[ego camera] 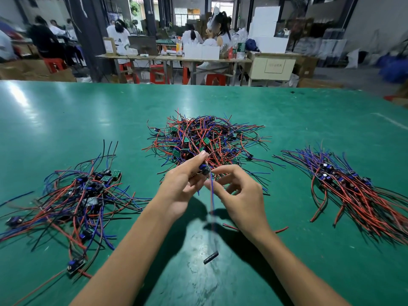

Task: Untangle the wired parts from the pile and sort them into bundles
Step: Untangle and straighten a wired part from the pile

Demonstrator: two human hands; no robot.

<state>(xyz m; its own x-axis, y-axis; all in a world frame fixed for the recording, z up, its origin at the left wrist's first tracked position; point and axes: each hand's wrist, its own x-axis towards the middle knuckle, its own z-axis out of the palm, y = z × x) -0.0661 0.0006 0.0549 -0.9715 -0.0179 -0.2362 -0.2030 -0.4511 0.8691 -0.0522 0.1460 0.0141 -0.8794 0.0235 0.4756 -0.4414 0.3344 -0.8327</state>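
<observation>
A tangled pile [205,138] of small green circuit boards with red, blue and black wires lies in the middle of the green table [88,118]. Just in front of it my left hand [183,184] is shut on one wired part [204,170], a small board with a blue component. My right hand [240,195] pinches that part's blue wire [212,191], which hangs down blurred towards the table. A loose group of wired parts [81,195] lies at the left. At the right a bundle [353,191] lies with its wires combed one way.
A short black piece [210,257] lies on the table between my forearms, and red wire ends [281,229] show beside my right wrist. Beyond the table's far edge, people sit at workbenches [172,58] with red stools and white boxes.
</observation>
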